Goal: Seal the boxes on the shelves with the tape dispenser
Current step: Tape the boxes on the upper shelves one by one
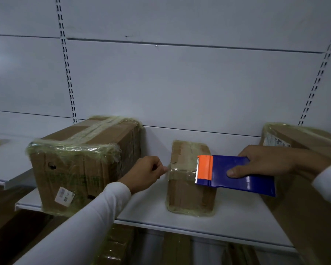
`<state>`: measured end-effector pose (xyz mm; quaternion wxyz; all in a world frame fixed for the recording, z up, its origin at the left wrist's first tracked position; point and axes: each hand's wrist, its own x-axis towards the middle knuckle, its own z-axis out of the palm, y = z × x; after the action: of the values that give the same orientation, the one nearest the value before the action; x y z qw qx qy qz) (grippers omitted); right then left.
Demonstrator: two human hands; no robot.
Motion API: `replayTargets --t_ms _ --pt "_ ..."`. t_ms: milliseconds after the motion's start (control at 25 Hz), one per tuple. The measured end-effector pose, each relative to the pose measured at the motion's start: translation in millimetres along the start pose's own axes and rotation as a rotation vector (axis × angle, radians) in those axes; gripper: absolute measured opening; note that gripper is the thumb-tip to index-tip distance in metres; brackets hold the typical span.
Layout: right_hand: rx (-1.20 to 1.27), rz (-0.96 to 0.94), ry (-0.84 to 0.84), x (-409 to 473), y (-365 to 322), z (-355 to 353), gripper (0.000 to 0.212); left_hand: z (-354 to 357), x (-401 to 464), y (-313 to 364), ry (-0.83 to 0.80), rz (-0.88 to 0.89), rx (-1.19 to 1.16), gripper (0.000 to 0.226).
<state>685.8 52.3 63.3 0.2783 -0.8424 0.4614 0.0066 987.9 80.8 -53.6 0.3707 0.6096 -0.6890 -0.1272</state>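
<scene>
Taping the small box [189, 180]: my left hand [143, 174] pinches the tape end, right hand [264, 163] grips the tape dispenser [237, 174]. Next, press down and cut.

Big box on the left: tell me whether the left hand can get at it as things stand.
Probably yes. The left hand is pinching the tape end at the small box, right beside the big box, with nothing between them; it must let go first.

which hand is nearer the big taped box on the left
Left. The left hand sits just off the big taped box, at its right side; the right hand holds the tape dispenser beyond the small box.
</scene>
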Motion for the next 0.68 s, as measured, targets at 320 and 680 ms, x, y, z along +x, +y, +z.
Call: replayTargets --t_ms 320,680 --pt "0.069 0.016 0.008 18 10 6 0.044 9 0 -4 0.17 -0.029 0.258 0.05" --pt "0.145 0.013 0.004 29 20 13 0.037 23 25 -10 -0.118 0.396 0.196 0.051"
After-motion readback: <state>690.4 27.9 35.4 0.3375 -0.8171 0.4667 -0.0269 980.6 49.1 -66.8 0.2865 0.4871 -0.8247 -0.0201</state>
